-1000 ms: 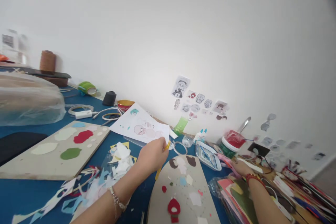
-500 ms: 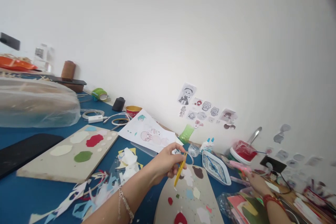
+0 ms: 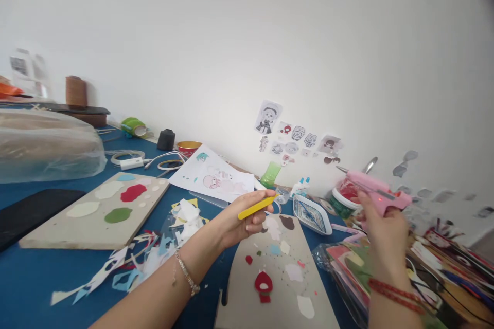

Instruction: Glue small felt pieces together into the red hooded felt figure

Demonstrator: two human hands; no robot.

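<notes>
My left hand (image 3: 243,218) is closed around slim yellow tweezers (image 3: 257,207), their tip pointing up and to the right. A pink hot glue gun (image 3: 372,189) is gripped in my right hand (image 3: 384,231), raised above the right side of the table, with its nozzle towards the left. Below and between the hands lies a beige board (image 3: 280,293) carrying small cut felt pieces. Among these are a red hood-shaped piece (image 3: 264,278), a white piece (image 3: 306,307) and a brown piece (image 3: 286,222). Nothing visible sits at the tweezers' tip.
Left of me, another beige board (image 3: 92,234) bears coloured felt shapes, with felt scraps (image 3: 150,262) beside it. A drawing sheet (image 3: 210,177) lies behind. To the right are a blue-patterned dish (image 3: 328,226), a red-and-white tub (image 3: 341,198) and felt sheets (image 3: 343,267). Drawings hang on the wall.
My right hand has lifted the glue gun from the right side of the table. My left hand has turned the tweezers from pointing down to pointing right, away from the board.
</notes>
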